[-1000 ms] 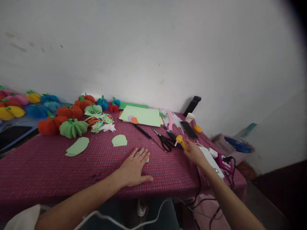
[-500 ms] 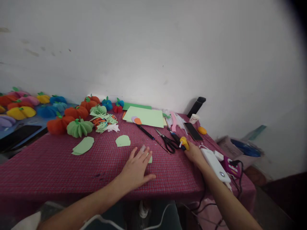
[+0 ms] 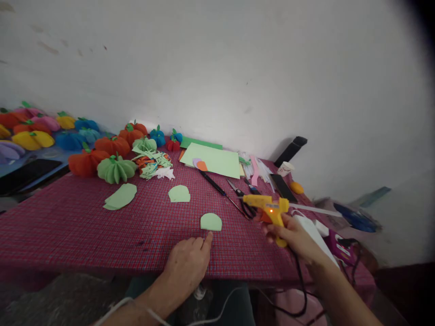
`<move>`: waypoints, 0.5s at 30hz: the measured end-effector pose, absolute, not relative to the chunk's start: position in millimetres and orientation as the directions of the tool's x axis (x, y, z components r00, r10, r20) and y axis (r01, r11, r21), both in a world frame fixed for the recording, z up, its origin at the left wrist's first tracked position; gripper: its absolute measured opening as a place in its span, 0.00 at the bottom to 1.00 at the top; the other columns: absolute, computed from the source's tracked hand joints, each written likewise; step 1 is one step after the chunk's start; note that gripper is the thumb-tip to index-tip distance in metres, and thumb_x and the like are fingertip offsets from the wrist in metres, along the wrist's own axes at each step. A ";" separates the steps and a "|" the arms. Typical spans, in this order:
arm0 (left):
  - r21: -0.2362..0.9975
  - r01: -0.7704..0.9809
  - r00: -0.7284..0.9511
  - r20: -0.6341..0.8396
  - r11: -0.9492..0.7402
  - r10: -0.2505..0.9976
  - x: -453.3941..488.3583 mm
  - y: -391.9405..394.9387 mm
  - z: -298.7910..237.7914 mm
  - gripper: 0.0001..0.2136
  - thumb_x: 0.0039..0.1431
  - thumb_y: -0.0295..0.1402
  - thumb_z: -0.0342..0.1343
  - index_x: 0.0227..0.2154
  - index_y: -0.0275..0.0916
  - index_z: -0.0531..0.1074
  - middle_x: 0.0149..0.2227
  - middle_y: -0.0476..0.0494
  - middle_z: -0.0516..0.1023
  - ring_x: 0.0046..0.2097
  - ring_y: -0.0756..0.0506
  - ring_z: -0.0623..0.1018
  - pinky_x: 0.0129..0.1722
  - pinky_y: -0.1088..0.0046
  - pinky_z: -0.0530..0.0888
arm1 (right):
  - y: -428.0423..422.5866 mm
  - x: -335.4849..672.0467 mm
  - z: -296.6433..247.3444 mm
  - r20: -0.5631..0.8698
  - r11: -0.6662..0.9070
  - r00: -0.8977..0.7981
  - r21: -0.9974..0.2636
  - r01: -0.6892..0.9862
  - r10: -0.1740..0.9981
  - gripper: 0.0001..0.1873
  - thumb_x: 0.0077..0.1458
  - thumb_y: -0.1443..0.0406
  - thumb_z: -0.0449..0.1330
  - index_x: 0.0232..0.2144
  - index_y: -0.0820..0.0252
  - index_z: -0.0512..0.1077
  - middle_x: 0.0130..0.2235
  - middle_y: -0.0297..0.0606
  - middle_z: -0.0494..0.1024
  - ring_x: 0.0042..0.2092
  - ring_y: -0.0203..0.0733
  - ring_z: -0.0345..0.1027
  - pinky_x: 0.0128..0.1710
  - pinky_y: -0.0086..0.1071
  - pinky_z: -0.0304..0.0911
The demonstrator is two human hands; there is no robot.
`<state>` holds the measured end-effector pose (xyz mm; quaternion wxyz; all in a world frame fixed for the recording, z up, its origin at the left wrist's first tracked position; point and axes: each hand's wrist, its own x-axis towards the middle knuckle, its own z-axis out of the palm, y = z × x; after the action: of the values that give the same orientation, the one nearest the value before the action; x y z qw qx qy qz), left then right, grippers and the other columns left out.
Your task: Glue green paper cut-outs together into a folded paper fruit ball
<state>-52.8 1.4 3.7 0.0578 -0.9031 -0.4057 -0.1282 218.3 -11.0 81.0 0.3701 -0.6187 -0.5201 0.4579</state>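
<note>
Right hand: the right hand [image 3: 295, 235] is closed around the grip of the yellow hot-glue gun [image 3: 267, 209], holding it just above the desk near the right edge.
Glue gun: its nozzle points left and a small orange light glows on its side.
Left hand: the left hand [image 3: 187, 265] lies palm down at the front edge of the red-checked desk [image 3: 68, 226], fingers loose, gripping nothing.
Cutout: the small light-green dome-shaped paper cutout [image 3: 211, 222] lies flat just beyond the left index fingertip [image 3: 208, 236]. Whether they touch cannot be told. It lies left of the gun's nozzle, apart from it.
Scissors: the black-handled scissors [image 3: 245, 206] lie just behind the gun, partly hidden.
Far left corner: folded paper pumpkins [image 3: 115, 168] in orange, green and blue stand in a group.
Back edge: a light-green paper sheet [image 3: 214, 159] lies flat.
</note>
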 end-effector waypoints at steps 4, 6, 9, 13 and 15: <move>0.047 0.791 0.578 0.271 -0.610 0.770 -48.2 -0.3 -0.6 0.20 0.55 0.25 0.47 0.52 0.36 0.64 0.25 0.48 0.71 0.27 0.47 0.73 0.25 0.71 0.69 | -7.2 193.7 68.6 -0.325 -0.299 -0.091 -0.928 0.222 0.941 0.20 0.44 0.58 0.64 0.38 0.65 0.71 0.33 0.37 0.73 0.23 0.27 0.60 0.21 0.23 0.60; 0.087 0.797 0.549 0.308 -0.597 0.777 -48.1 -1.9 -2.5 0.19 0.56 0.25 0.46 0.51 0.35 0.64 0.24 0.48 0.71 0.27 0.47 0.73 0.25 0.71 0.69 | -2.3 188.6 65.3 -0.343 -0.313 -0.132 -0.927 0.206 0.930 0.19 0.46 0.57 0.63 0.37 0.64 0.71 0.32 0.37 0.73 0.23 0.28 0.61 0.21 0.23 0.61; 0.147 0.776 0.519 0.405 -0.614 0.753 -53.0 -2.5 -3.8 0.17 0.55 0.25 0.47 0.48 0.34 0.67 0.24 0.48 0.70 0.27 0.48 0.72 0.27 0.70 0.69 | 5.3 184.4 67.0 -0.371 -0.325 -0.208 -0.919 0.224 0.905 0.19 0.49 0.55 0.61 0.37 0.63 0.71 0.29 0.36 0.73 0.24 0.30 0.63 0.22 0.25 0.63; 0.215 0.748 0.452 0.527 -0.628 0.720 -69.5 3.9 -3.3 0.13 0.55 0.25 0.46 0.42 0.34 0.70 0.23 0.48 0.70 0.28 0.48 0.70 0.29 0.69 0.68 | 12.1 179.3 69.8 -0.408 -0.336 -0.239 -0.896 0.290 0.881 0.21 0.50 0.52 0.59 0.37 0.65 0.71 0.24 0.35 0.71 0.23 0.31 0.64 0.21 0.24 0.63; 0.266 0.759 0.394 0.539 -0.594 0.745 -79.8 9.7 -3.3 0.11 0.56 0.25 0.47 0.40 0.35 0.71 0.23 0.48 0.70 0.28 0.47 0.70 0.30 0.68 0.68 | 13.8 177.0 67.7 -0.419 -0.342 -0.231 -0.887 0.309 0.878 0.21 0.50 0.52 0.58 0.34 0.65 0.71 0.23 0.33 0.70 0.22 0.30 0.63 0.21 0.23 0.62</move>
<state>-79.8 9.7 -3.3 0.0116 -0.8347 -0.4504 -0.3168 177.0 13.8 67.7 0.2419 -0.5707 -0.5201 0.5875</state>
